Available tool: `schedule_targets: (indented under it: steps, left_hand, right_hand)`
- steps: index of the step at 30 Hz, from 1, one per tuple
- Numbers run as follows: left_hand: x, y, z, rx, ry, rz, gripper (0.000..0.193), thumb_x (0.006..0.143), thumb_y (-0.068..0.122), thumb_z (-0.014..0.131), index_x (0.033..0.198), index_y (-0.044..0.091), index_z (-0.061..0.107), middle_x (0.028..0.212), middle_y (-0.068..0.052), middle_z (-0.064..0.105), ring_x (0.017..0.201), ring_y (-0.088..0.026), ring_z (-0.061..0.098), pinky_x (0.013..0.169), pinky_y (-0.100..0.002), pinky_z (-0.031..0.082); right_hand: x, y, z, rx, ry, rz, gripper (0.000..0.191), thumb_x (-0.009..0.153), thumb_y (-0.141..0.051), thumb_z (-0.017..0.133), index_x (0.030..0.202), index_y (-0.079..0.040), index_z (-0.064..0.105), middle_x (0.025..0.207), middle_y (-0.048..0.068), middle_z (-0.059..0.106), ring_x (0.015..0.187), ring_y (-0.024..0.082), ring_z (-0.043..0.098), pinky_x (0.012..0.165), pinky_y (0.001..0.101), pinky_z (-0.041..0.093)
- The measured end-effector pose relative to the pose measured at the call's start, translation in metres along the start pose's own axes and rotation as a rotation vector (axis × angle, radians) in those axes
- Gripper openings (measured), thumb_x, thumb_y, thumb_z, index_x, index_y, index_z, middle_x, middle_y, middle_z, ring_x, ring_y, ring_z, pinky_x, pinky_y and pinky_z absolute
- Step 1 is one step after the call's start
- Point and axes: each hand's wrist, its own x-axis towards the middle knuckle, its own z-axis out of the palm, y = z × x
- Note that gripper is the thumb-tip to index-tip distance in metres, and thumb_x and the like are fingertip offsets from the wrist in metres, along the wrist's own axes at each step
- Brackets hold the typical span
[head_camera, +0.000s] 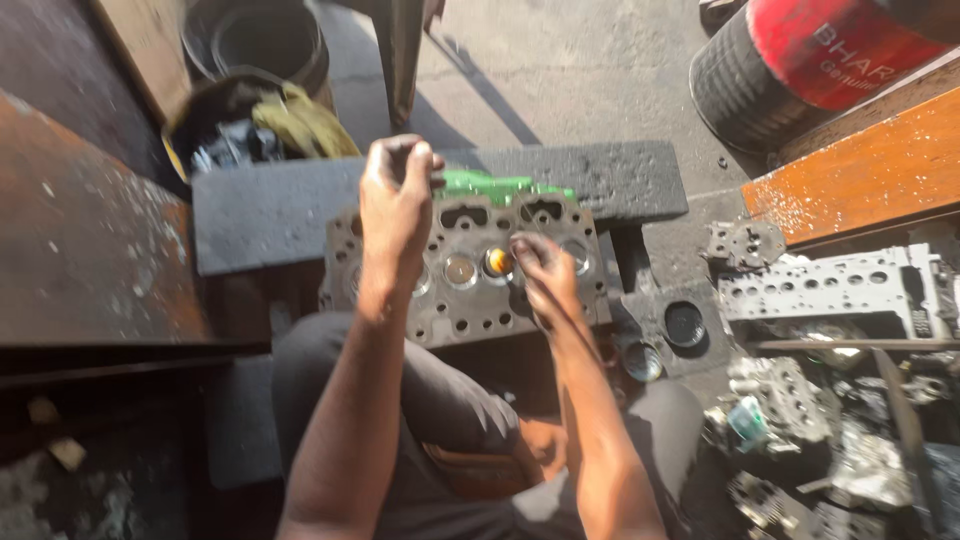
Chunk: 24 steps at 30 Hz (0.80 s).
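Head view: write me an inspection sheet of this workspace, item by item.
Surface: dark block on the floor, supporting the work.
Job's things: grey cylinder head, green-edged, valve ports facing up.
Clutter: more cylinder heads, metal parts, yellow rag, red drum.
Grippers: left hand fisted above the head's top edge; right hand with fingers at a valve seat.
Cables: nothing seen.
Surroundings: sunlit concrete floor, orange plank.

Prob. engine repair w/shop: cylinder heads (840, 290), tyre (735, 85).
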Motion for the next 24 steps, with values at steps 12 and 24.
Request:
schedule_targets:
  steps: [12, 24]
  left_hand:
    - [-0.001, -0.002, 0.006, 0.043, -0.024, 0.007, 0.025, 0.102, 0.019, 0.06, 0.116, -0.001, 0.062, 0.099, -0.009, 0.072, 0.088, -0.014, 0.072, 0.079, -0.029, 0.059]
    - [-0.002, -0.016, 0.004, 0.011, -0.055, 0.018, 0.023, 0.103, 0.017, 0.06, 0.115, -0.003, 0.062, 0.101, -0.011, 0.071, 0.092, -0.016, 0.071, 0.081, -0.031, 0.061]
  right_hand:
    - [-0.017, -0.113, -0.009, -0.045, -0.262, -0.401, 0.059, 0.079, 0.024, 0.039, 0.123, -0.003, 0.068, 0.118, 0.007, 0.066, 0.107, 0.011, 0.07, 0.098, 0.0242, 0.055]
    - [-0.019, -0.05, -0.003, 0.524, -0.348, -0.314, 0.053, 0.078, 0.008, 0.044, 0.121, -0.009, 0.071, 0.114, 0.006, 0.068, 0.113, 0.017, 0.063, 0.11, 0.0355, 0.049]
